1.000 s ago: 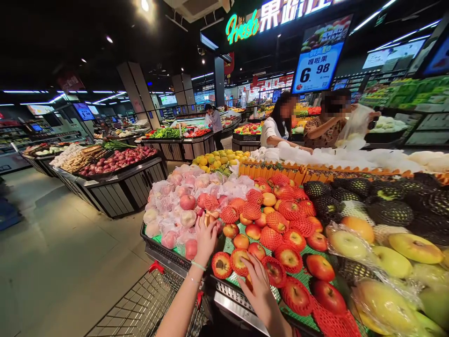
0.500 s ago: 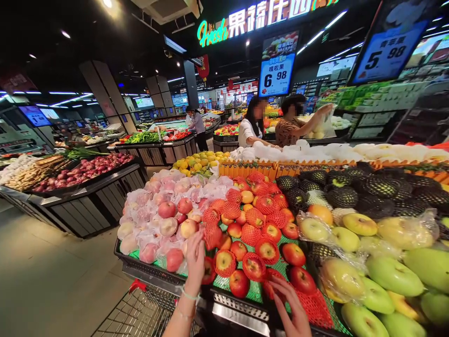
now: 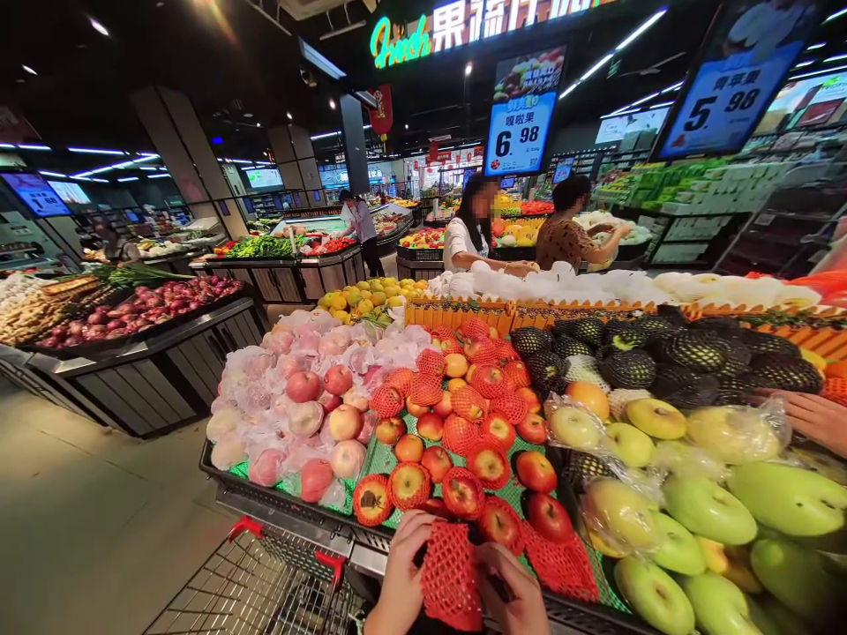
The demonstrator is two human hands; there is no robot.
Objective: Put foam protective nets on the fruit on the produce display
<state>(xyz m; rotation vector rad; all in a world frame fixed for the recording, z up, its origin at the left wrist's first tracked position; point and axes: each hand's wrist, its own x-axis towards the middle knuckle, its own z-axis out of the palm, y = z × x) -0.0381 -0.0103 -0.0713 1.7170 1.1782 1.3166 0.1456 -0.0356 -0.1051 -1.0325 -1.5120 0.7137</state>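
Both my hands are at the near edge of a fruit stand (image 3: 278,501). My left hand (image 3: 401,578) and my right hand (image 3: 520,593) are closed on the two sides of a red foam fruit net (image 3: 452,578), holding it up between them. What is inside the net is hidden. Just beyond lie red apples (image 3: 490,463), several in red nets, on a green mat. Pink apples in white foam (image 3: 311,410) are piled to the left.
A shopping cart (image 3: 265,586) with red handles stands below left of the stand. Green and yellow apples (image 3: 708,510) fill the right side. Another person's hand (image 3: 811,416) reaches in at the right edge. Two shoppers (image 3: 516,236) stand behind the stand. A vegetable counter (image 3: 132,353) borders the aisle at left.
My left hand came back from the pink apples and my right hand drew in; both now grip a red net at the stand's near edge. The view swung right.
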